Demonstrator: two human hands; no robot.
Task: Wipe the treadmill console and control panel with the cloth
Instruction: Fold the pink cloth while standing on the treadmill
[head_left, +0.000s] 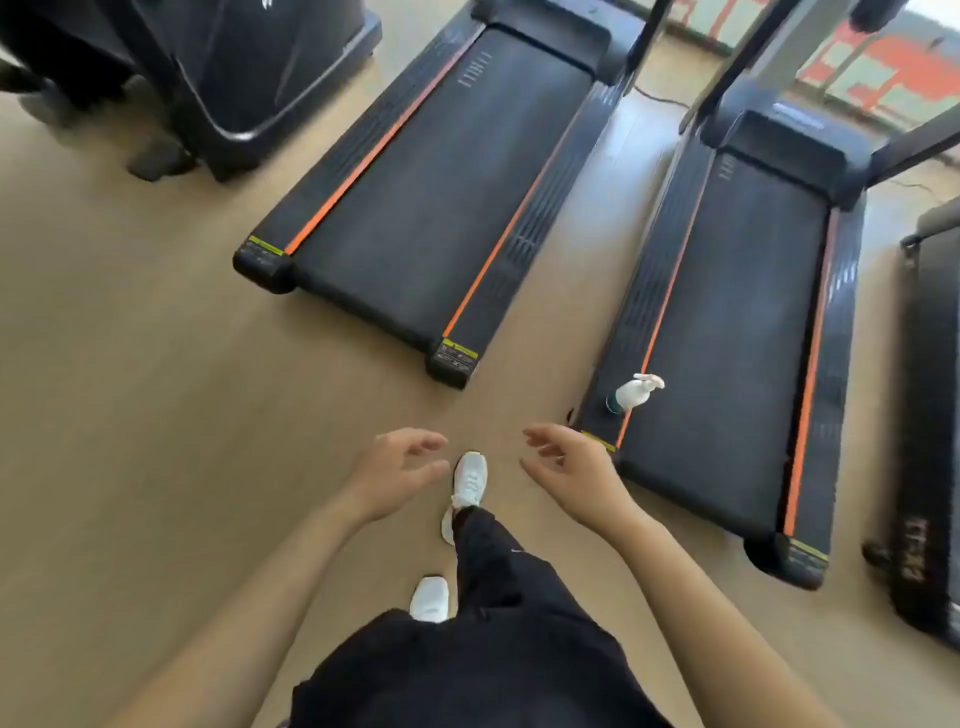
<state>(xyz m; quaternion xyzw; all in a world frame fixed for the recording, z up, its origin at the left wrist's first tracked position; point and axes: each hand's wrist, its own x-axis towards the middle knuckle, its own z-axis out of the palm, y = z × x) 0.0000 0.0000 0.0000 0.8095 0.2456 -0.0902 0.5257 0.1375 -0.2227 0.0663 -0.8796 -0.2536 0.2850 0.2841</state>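
Your left hand (402, 467) and right hand (571, 473) hang loosely curled and hold nothing above the floor (130, 415), near a spray bottle (631, 394) lying on the treadmill (727, 338) deck.

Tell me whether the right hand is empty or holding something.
Empty: the right hand has loosely curled fingers and nothing in its grip.

Two treadmills side by side on floor (130, 415): left treadmill (436, 197), right treadmill (737, 338). Spray bottle (631, 393) on right treadmill's near left rail. Third machine (930, 415) far right.
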